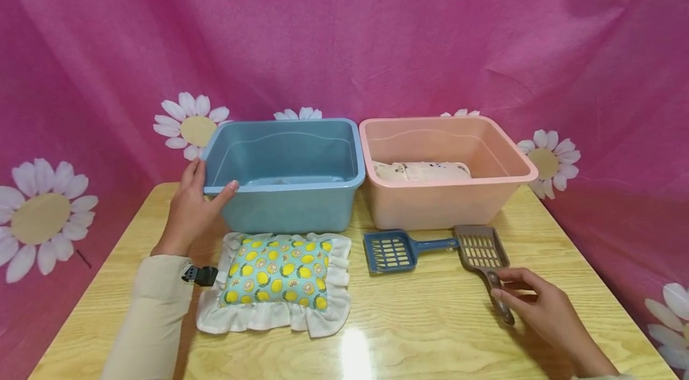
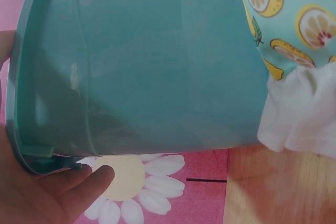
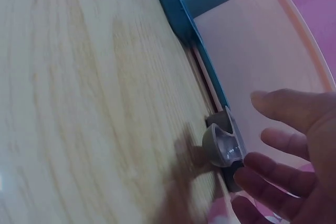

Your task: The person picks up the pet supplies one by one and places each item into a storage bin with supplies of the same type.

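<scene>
My left hand (image 1: 189,212) holds the left front corner of a blue plastic tub (image 1: 285,209), thumb over its front rim. In the left wrist view, fingers (image 2: 86,192) reach under the tub's rim. At the right, my right hand (image 1: 543,302) hovers by the handle of a brown slotted litter scoop (image 1: 503,312). The right wrist view has its thumb and fingers spread, with fingertips (image 3: 254,163) right beside the end of the handle. The scoop lies on the table, its head toward a pink tub (image 1: 430,206).
A blue slotted litter scoop (image 1: 430,245) lies left of the brown one, its handle end near it. A lemon-print cushion with white ruffles (image 1: 280,272) lies before the blue tub. Inside the pink tub sits a whitish printed cloth item (image 1: 436,171). A pink flowered cloth (image 1: 344,33) hangs behind the wooden table (image 1: 420,332).
</scene>
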A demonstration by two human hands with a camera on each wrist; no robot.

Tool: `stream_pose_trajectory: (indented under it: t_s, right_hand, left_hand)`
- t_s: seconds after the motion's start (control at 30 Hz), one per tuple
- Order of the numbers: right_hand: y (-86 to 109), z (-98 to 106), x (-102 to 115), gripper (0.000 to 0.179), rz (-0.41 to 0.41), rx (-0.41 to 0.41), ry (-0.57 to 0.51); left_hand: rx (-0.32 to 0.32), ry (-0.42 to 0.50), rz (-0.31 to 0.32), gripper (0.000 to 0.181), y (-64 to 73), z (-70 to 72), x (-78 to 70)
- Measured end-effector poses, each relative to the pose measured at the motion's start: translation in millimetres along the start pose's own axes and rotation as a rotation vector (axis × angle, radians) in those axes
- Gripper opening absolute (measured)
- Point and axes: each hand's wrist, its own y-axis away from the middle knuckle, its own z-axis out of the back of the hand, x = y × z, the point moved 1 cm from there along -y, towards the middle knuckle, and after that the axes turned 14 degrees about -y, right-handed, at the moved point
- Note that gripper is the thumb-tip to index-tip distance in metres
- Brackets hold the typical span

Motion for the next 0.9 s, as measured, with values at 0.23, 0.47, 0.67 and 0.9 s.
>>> stream_pose_trajectory:
  t_s: [0.23,0.47,0.67,0.9]
  right_hand:
    - [1.2,-4,-7,0.034,-0.049,-0.020,0.011]
    - [2.0,-8,-10,0.045,-0.088,-0.024,-0.002]
    - [3.1,-9,-11,0.051,-0.080,-0.019,0.007]
    - [2.7,-3,-15,0.052,-0.084,-0.011,0.013]
  left_hand:
    - [0.002,0.019,0.004,0.095,2.3,-1.1,1.6]
    - [-0.001,0.015,0.005,0.094,1.9,-0.4,1.3]
    - [0.001,0.015,0.012,0.094,1.8,0.1,0.5]
    - [-0.011,0.017,0.002,0.093,1.9,-1.2,1.1]
